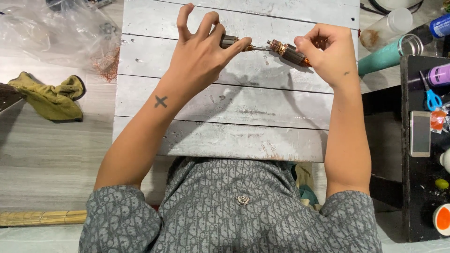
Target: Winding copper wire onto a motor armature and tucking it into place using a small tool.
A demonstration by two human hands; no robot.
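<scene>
- A motor armature (285, 52), copper-wound with a dark core, is held just above a whitewashed plank board (225, 112), spanning the gap between the two hands.
- Its thin metal shaft (257, 48) runs from the copper end toward the left hand; a dark cylindrical piece (228, 41) on the shaft's far end shows between that hand's fingers.
- The left hand (201, 54) pinches the dark piece between thumb and middle fingers, with the index and another finger lifted and curled above; the thumb tip points along the shaft toward the armature.
- The right hand (328, 54) is closed around the armature's other end, fingers curled over it, thumb pressing on the core's top.
- Both forearms reach forward over the board from a grey patterned shirt (234, 211), wrists slightly bent inward.
- Beyond the left hand's outer side lie a clear plastic bag (51, 28), a tuft of loose copper wire (108, 63) and an olive cloth (51, 96).
- Past the right hand's outer side stand a teal bottle (386, 55) and a clear jar (386, 27); nearer the body, blue scissors (432, 97) and a phone (420, 133) rest on a dark tray (417, 206).
</scene>
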